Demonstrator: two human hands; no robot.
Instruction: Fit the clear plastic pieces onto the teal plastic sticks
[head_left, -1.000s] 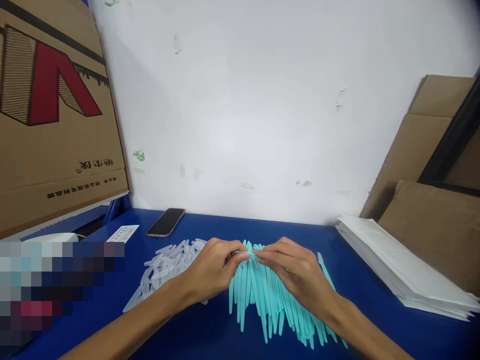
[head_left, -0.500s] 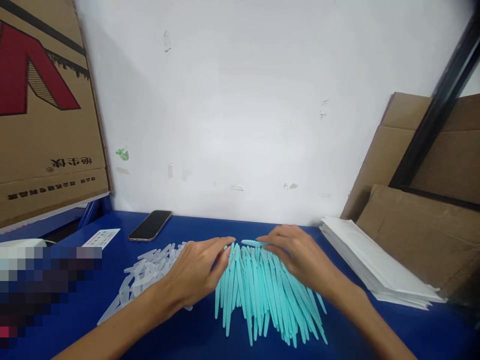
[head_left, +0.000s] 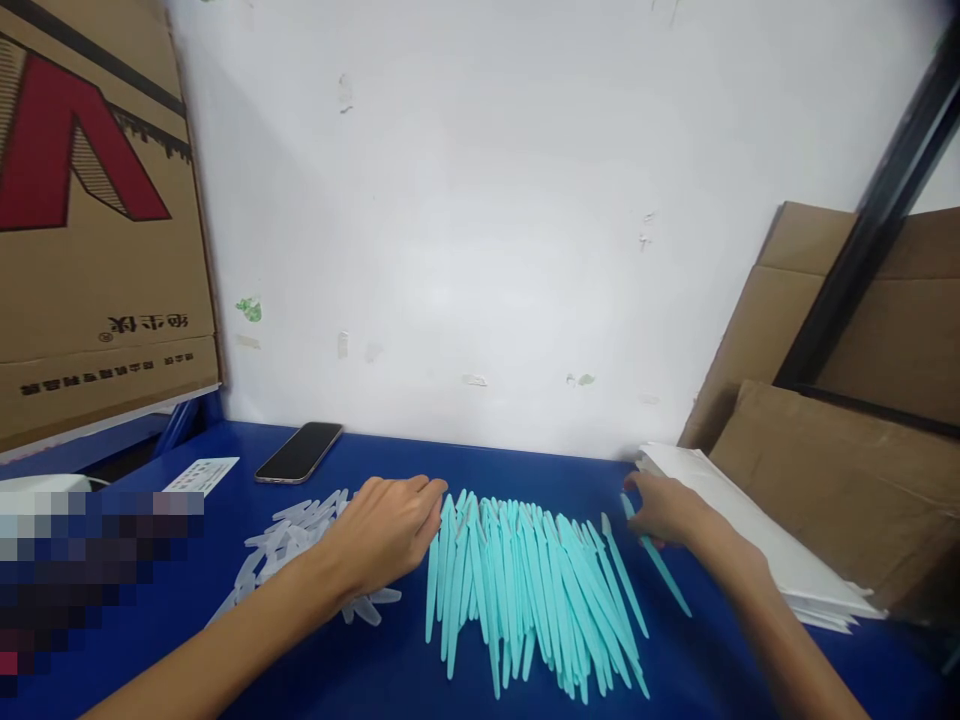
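Note:
A heap of several turquoise plastic sticks (head_left: 525,590) lies fanned out on the blue table (head_left: 420,670). My left hand (head_left: 386,535) rests palm down at the heap's left edge, over a pile of clear plastic pieces (head_left: 289,545), fingers loosely curled and holding nothing I can see. My right hand (head_left: 664,510) is at the right, beside the stack of white bags (head_left: 750,530), fingers closed on one turquoise stick (head_left: 656,565) that slants toward me.
A dark phone (head_left: 298,451) and a small white card (head_left: 201,473) lie at the back left. A large cardboard box (head_left: 90,220) stands at the left, flat cardboard sheets (head_left: 847,470) lean at the right, and a white wall is behind.
My hands have parted. The right hand has carried one turquoise stick from the heap's top to the right, near the white bags. The left hand has settled lower by the heap.

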